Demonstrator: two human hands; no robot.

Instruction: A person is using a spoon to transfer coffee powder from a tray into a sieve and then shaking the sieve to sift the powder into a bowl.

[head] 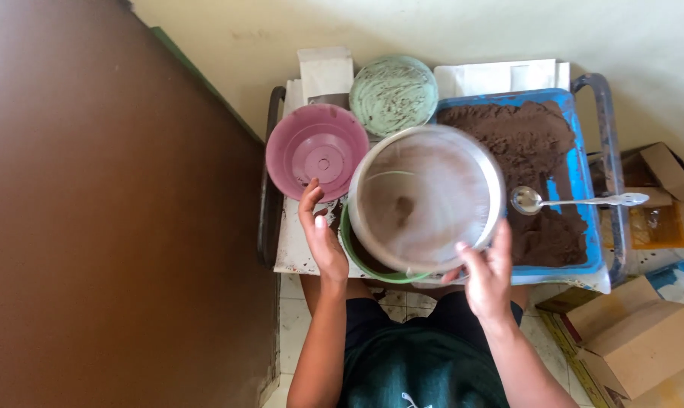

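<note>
**Two hands hold a round sieve over a green bowl**

The sieve [426, 198] sits mid-table, over the green bowl [357, 257]. The right hand [487, 270] clamps its rim at five o'clock. The left hand [321, 233], fingers loosely together, rests at nine o'clock. Brown powder tray [580, 170] lies at three o'clock.

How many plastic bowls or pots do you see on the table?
3: a pink pot at left, a green upturned pot behind it, and a green bowl under the round sieve. Others may be hidden.
</note>
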